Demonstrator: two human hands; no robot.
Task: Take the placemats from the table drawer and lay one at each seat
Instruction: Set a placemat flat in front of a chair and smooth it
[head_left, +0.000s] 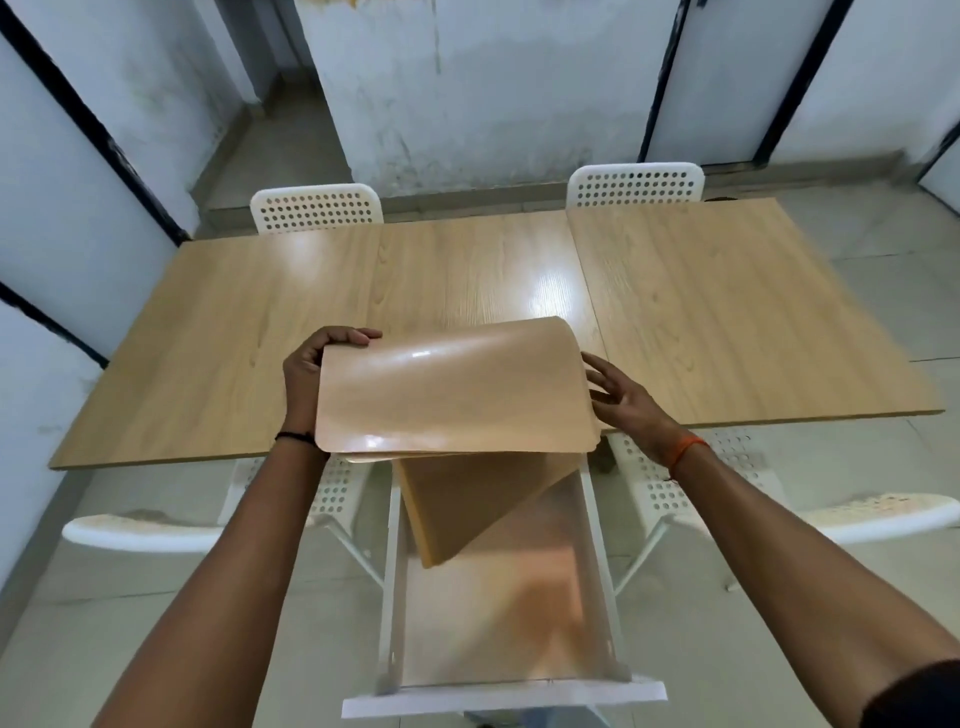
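I see the wooden tabletop, then the open white drawer below its near edge. Over it, the peach placemats bend upward: my left hand grips their left edge; my right hand, fingers spread, touches their right.

Placemats: glossy peach-tan, plain, no print. Counter: light oak woodgrain. Drawer: white walls w/ peach sheen inside. Chairs: white, perforated dot pattern. Wristbands: black on left, orange on right.
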